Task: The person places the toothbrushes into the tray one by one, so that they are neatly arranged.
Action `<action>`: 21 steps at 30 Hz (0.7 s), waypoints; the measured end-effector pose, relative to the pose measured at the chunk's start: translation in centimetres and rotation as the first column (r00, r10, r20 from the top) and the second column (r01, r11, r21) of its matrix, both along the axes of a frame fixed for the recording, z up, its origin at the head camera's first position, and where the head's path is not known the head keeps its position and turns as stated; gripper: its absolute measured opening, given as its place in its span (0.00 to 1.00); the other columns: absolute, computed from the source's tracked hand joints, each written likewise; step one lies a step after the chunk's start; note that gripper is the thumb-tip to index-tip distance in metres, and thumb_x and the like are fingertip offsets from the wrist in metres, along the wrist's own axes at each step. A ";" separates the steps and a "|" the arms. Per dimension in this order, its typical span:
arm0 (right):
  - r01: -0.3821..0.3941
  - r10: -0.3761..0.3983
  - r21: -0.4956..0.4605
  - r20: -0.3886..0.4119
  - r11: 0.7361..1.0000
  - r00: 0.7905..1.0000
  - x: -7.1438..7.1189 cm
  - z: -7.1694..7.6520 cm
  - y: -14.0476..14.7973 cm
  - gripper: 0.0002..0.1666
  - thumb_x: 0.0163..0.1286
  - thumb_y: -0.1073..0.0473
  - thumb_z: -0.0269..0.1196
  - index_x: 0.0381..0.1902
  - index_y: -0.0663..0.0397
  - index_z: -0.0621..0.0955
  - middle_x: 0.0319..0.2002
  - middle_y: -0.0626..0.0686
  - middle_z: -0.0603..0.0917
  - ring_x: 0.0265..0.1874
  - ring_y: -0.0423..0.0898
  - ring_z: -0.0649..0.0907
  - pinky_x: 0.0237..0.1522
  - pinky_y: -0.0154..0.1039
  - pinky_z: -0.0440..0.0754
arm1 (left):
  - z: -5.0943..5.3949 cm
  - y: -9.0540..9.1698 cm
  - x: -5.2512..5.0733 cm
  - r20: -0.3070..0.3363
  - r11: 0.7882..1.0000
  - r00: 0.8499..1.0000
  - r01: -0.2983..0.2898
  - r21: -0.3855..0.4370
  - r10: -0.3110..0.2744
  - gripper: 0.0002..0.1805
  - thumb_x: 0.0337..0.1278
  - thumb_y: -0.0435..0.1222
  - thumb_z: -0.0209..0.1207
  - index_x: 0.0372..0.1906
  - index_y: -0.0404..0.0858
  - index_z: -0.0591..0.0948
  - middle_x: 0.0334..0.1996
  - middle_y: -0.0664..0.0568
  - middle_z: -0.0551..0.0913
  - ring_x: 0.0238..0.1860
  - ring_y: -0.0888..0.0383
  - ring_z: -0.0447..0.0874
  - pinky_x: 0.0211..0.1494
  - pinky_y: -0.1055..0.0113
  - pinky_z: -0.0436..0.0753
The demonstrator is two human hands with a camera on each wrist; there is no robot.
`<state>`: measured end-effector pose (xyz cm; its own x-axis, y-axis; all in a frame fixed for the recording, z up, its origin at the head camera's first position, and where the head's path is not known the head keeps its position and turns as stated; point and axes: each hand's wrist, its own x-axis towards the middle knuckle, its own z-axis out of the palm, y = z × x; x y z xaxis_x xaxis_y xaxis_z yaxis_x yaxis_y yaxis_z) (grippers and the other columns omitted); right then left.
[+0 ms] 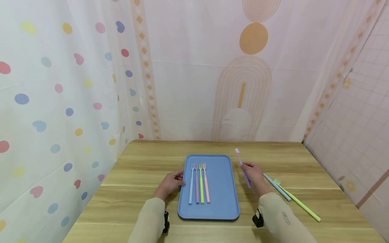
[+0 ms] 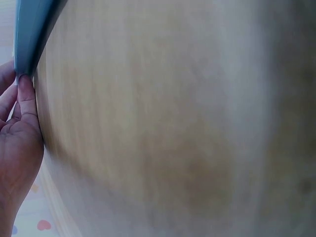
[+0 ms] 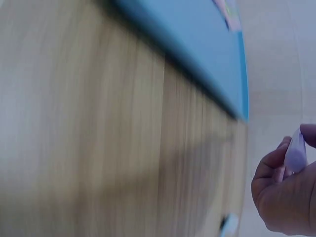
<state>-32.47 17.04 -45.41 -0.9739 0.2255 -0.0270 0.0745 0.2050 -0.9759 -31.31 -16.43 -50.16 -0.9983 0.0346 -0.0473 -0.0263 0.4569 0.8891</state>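
A blue tray (image 1: 220, 189) lies on the table, and my left hand (image 1: 171, 183) pinches its left rim. The left wrist view shows the thumb and fingers on either side of the tray's edge (image 2: 30, 39). Light blue (image 1: 191, 187), purple (image 1: 197, 187), green (image 1: 201, 187) and pink (image 1: 206, 187) toothbrushes lie side by side in the tray, heads toward the far end. Right of the tray, my right hand (image 1: 254, 175) holds a purple toothbrush (image 1: 246, 178), its head pointing up and away. The right wrist view shows its handle end (image 3: 296, 157) between thumb and fingers.
To the right of my right forearm, a light blue toothbrush (image 1: 281, 190) and a green toothbrush (image 1: 304, 205) lie slanted on the wooden table (image 1: 146, 158), close together at their upper ends. A patterned curtain (image 1: 188, 94) hangs behind the table.
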 end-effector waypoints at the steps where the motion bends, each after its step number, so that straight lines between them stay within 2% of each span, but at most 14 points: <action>1: 0.009 -0.009 -0.005 -0.001 1.000 1.000 0.1 0.0 -0.7 0.19 0.66 0.63 0.62 0.49 0.75 0.81 0.34 0.55 0.84 0.28 0.41 0.76 0.30 0.33 0.74 | 0.0 0.0 0.0 -0.001 1.000 1.000 0.001 -0.002 -0.001 0.29 0.59 0.24 0.62 0.66 0.27 0.72 0.45 0.45 0.78 0.47 0.51 0.74 0.53 0.58 0.74; 9: 0.041 -0.044 0.069 0.031 0.997 0.999 0.7 -0.2 -5.5 0.16 0.64 0.62 0.61 0.45 0.68 0.84 0.37 0.59 0.84 0.33 0.49 0.78 0.32 0.37 0.73 | 0.4 0.2 -0.1 0.002 1.000 1.000 0.002 0.004 -0.002 0.29 0.60 0.24 0.62 0.67 0.28 0.72 0.45 0.45 0.78 0.47 0.51 0.74 0.53 0.58 0.74; 16: 0.045 -0.051 0.135 0.040 0.990 0.998 1.8 -1.7 -8.6 0.15 0.63 0.65 0.63 0.47 0.66 0.84 0.40 0.61 0.84 0.37 0.53 0.80 0.40 0.48 0.79 | 0.3 0.3 0.1 0.011 1.000 1.000 0.006 -0.001 -0.006 0.29 0.60 0.25 0.62 0.67 0.28 0.72 0.45 0.46 0.78 0.47 0.51 0.74 0.53 0.58 0.74; 21: 0.063 -0.068 0.150 0.031 0.987 0.997 2.4 -2.4 -10.1 0.15 0.62 0.66 0.64 0.46 0.66 0.84 0.38 0.60 0.84 0.35 0.52 0.80 0.38 0.46 0.80 | 0.3 0.2 0.2 0.009 1.000 1.000 0.002 -0.002 -0.002 0.29 0.60 0.25 0.62 0.67 0.28 0.72 0.45 0.45 0.78 0.47 0.51 0.73 0.53 0.59 0.74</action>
